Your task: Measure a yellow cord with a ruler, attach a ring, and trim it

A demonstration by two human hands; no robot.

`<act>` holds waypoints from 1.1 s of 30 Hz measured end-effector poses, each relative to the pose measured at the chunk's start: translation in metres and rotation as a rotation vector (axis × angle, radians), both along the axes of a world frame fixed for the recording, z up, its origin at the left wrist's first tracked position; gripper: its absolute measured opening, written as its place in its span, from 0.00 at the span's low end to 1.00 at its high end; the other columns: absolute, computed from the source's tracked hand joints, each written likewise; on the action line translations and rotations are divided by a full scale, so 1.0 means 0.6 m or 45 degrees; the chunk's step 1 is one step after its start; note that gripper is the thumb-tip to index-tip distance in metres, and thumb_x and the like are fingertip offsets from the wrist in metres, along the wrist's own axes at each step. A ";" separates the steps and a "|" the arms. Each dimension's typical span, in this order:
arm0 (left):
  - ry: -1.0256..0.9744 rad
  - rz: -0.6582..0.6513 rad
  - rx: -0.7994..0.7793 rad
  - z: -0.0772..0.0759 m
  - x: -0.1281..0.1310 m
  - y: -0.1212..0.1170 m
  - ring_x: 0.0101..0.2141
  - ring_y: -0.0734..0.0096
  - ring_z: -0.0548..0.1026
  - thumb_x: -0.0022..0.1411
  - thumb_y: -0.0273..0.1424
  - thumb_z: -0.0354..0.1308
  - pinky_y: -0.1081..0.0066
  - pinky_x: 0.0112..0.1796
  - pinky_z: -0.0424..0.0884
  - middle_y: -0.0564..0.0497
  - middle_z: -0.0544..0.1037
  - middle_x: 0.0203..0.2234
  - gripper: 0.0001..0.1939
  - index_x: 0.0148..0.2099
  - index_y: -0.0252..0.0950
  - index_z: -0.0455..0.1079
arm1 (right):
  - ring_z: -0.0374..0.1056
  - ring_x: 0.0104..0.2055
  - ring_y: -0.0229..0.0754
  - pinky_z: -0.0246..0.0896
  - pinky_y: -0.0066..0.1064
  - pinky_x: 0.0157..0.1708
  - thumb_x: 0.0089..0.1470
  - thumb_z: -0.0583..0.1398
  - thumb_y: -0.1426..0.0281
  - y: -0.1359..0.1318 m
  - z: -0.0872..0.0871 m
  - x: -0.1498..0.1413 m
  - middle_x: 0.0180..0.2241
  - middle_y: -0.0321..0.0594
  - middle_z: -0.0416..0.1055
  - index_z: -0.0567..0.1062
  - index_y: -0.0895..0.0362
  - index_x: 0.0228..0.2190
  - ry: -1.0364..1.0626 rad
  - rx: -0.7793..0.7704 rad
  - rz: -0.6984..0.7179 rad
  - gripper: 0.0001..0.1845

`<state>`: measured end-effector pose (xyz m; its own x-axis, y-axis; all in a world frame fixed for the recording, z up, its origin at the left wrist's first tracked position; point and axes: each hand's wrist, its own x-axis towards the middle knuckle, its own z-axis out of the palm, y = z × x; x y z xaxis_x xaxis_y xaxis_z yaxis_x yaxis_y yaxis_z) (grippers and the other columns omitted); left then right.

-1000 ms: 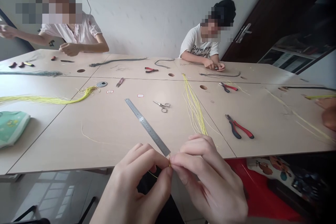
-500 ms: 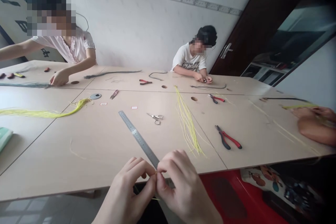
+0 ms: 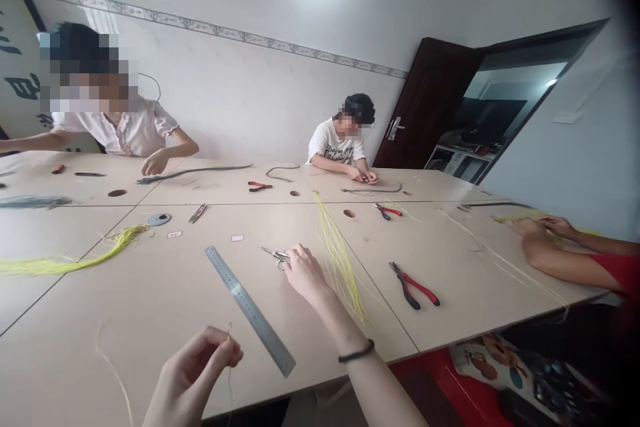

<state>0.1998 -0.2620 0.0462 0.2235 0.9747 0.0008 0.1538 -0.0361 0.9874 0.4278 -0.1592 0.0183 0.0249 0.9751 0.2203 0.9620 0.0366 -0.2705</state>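
Between thumb and index finger, my left hand (image 3: 193, 373) pinches a thin cord (image 3: 229, 390) near the table's front edge. A small loop and a bit of yellow stand above the fingertips, and the pale strand hangs below. My right hand (image 3: 306, 273) is stretched forward with its fingers closed at the ring handles of small silver scissors (image 3: 274, 254). The blades lie on the table, pointing left. A steel ruler (image 3: 250, 310) rests diagonally between my two hands. Just right of my right hand, a bundle of yellow cords (image 3: 340, 260) spreads towards me.
Red-and-black pliers (image 3: 414, 285) lie to the right, smaller ones (image 3: 387, 211) beyond. Thread snips (image 3: 198, 213), a grey disc (image 3: 159, 219) and another yellow bundle (image 3: 107, 252) are at left. Two people sit across the table; another person's arms (image 3: 555, 250) work at the right.
My hands have parted: the left moved left with the cord, the right reached forward to the scissors. The view has tilted upward. The far-left person's hand has lifted from the table.
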 end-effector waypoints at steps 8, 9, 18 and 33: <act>-0.140 -0.095 -0.014 0.055 0.004 -0.036 0.30 0.72 0.71 0.63 0.44 0.52 0.78 0.34 0.68 0.52 0.73 0.26 0.18 0.28 0.38 0.68 | 0.68 0.47 0.43 0.66 0.42 0.47 0.60 0.57 0.65 0.037 -0.006 -0.024 0.45 0.44 0.70 0.72 0.60 0.42 -0.107 -0.341 -0.090 0.12; -0.166 -0.103 -0.018 0.059 0.003 -0.040 0.30 0.73 0.70 0.64 0.44 0.52 0.78 0.33 0.68 0.52 0.73 0.25 0.17 0.28 0.38 0.68 | 0.68 0.45 0.42 0.66 0.41 0.46 0.60 0.57 0.65 0.033 -0.002 -0.023 0.44 0.43 0.70 0.72 0.60 0.42 -0.103 -0.393 -0.087 0.13; -0.327 -0.112 -0.003 0.085 0.005 -0.063 0.28 0.76 0.70 0.63 0.39 0.56 0.79 0.31 0.66 0.53 0.75 0.24 0.14 0.28 0.37 0.69 | 0.70 0.37 0.39 0.69 0.35 0.37 0.58 0.60 0.65 -0.001 0.042 0.008 0.38 0.40 0.72 0.73 0.61 0.38 0.031 -0.771 -0.149 0.12; -0.351 0.027 0.035 0.041 0.005 -0.059 0.46 0.66 0.74 0.62 0.38 0.56 0.78 0.44 0.71 0.51 0.76 0.31 0.12 0.30 0.39 0.72 | 0.54 0.19 0.28 0.53 0.25 0.19 0.44 0.58 0.40 -0.197 0.008 -0.044 0.26 0.34 0.65 0.70 0.59 0.29 1.985 -0.367 0.310 0.32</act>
